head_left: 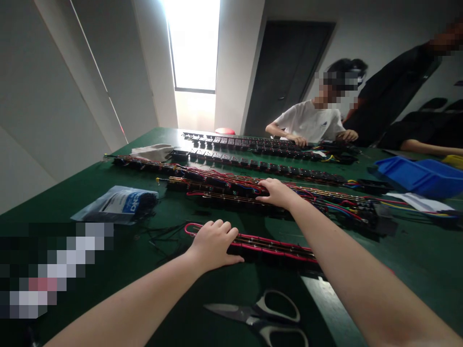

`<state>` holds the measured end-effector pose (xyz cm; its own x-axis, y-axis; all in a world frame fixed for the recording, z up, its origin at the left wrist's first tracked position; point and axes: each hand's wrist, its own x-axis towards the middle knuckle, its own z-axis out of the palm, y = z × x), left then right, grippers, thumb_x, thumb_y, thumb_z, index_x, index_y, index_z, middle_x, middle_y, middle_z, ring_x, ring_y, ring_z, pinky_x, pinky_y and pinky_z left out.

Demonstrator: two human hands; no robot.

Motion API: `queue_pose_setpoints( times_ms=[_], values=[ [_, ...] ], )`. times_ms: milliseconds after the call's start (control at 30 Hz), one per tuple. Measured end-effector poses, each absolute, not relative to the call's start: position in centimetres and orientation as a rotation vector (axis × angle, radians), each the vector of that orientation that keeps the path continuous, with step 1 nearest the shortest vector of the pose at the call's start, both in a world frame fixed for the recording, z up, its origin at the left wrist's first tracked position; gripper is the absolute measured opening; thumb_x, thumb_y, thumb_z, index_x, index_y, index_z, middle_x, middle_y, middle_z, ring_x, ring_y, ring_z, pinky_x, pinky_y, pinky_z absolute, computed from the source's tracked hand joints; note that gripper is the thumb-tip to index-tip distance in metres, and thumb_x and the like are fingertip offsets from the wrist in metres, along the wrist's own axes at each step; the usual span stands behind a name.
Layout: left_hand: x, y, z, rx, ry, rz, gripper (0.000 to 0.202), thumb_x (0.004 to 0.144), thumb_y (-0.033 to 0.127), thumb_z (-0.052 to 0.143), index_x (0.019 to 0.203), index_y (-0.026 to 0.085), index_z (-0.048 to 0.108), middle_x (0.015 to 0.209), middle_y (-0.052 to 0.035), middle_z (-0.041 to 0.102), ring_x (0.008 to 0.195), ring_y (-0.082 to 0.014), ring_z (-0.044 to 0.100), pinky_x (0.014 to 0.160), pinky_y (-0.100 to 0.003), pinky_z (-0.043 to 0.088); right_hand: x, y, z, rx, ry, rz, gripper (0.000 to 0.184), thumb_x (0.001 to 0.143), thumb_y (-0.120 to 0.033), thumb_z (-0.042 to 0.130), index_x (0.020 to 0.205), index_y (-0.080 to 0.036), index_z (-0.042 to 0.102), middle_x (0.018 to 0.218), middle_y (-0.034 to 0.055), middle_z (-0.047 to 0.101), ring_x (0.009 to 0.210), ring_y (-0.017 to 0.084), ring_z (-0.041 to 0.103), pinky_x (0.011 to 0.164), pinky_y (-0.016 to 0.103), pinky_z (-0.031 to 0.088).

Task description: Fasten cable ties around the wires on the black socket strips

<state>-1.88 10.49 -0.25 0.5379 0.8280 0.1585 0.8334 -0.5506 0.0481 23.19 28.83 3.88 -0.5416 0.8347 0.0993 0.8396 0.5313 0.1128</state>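
The left hand (213, 243) lies flat, fingers spread, on the near wired strip (267, 248) edged with glossy red cable. The right hand (277, 192) rests palm-down, gripping nothing, on a farther strip (224, 185). Grey-handled scissors (267, 318) lie on the green worktop (415, 260).

My left hand (213, 243) rests on the nearest wired strip (267, 246), with scissors (264, 315) in front of it. My right hand (277, 192) lies on the next strip behind (231, 190). A bag (117, 205) sits left, a bin (421, 176) far right.
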Motion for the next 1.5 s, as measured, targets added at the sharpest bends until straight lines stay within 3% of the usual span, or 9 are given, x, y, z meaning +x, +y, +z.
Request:
queue_pose_setpoints(
  times_ms=[367,633,767,967,1100,1300,1500],
  values=[
    [-1.9,10.5,-0.4,-2.718,-1.441,-0.302,0.057,0.084,0.073,0.061,0.108,0.021,0.062,0.105,-0.0073,0.066,0.094,-0.0266,0.061,0.077,-0.039,0.047,22.7,27.8,3.6,-1.603,-2.649,-0.296,0.036,0.097,-0.036,0.063,0.129,-0.019,0.061,0.131,0.0106,0.063,0.108,0.024,0.065,0.09,0.047,0.057],
    [-1.8,10.3,-0.5,-2.657,-1.458,-0.33,0.059,0.081,0.074,0.064,0.103,0.019,0.063,0.098,-0.0075,0.066,0.089,-0.0266,0.062,0.073,-0.039,0.048,21.5,25.7,4.9,-1.631,-2.584,-0.529,0.039,0.096,-0.037,0.064,0.13,-0.018,0.06,0.13,0.0108,0.063,0.108,0.025,0.065,0.089,0.047,0.057],
    [-1.7,10.1,-0.7,-2.637,-1.445,-0.332,0.059,0.081,0.073,0.064,0.101,0.018,0.063,0.096,-0.0077,0.066,0.088,-0.0266,0.062,0.071,-0.038,0.048,21.8,23.6,6.1,-1.584,-2.535,-0.617,0.054,0.082,-0.032,0.072,0.133,-0.018,0.06,0.121,0.0154,0.068,0.108,0.034,0.062,0.085,0.046,0.047],
    [-1.6,10.2,-1.2,-2.616,-1.409,-0.354,0.059,0.082,0.073,0.063,0.103,0.018,0.064,0.094,-0.0073,0.067,0.086,-0.0263,0.063,0.07,-0.038,0.048,23.1,19.2,8.8,-1.513,-2.431,-0.704,0.051,0.079,-0.03,0.065,0.13,-0.022,0.063,0.12,0.0138,0.07,0.106,0.035,0.061,0.08,0.043,0.039],
    [-1.7,10.1,-1.5,-2.587,-1.374,-0.333,0.062,0.084,0.076,0.058,0.104,0.017,0.064,0.093,-0.0079,0.067,0.084,-0.0259,0.064,0.068,-0.037,0.047,24.5,16.7,11.0,-1.392,-2.335,-0.758,0.048,0.079,-0.031,0.064,0.127,-0.025,0.064,0.115,0.011,0.072,0.103,0.034,0.063,0.078,0.042,0.04],
    [-2.0,10.1,-0.7,-2.507,-1.284,-0.31,0.066,0.09,0.074,0.05,0.118,0.015,0.061,0.099,-0.0106,0.068,0.087,-0.0269,0.064,0.068,-0.038,0.047,27.1,14.0,14.6,-1.245,-2.192,-0.927,0.046,0.076,-0.031,0.066,0.121,-0.021,0.069,0.107,0.0116,0.075,0.093,0.035,0.067,0.073,0.043,0.045],
    [-4.2,12.7,1.2,-2.404,-1.299,-0.346,0.061,0.091,0.071,0.054,0.113,0.014,0.063,0.093,-0.01,0.068,0.084,-0.0257,0.064,0.069,-0.035,0.047,30.2,12.1,17.0,-1.236,-2.099,-0.955,0.047,0.077,-0.031,0.065,0.122,-0.019,0.07,0.109,0.0136,0.076,0.097,0.037,0.07,0.075,0.044,0.048]
  ],
)
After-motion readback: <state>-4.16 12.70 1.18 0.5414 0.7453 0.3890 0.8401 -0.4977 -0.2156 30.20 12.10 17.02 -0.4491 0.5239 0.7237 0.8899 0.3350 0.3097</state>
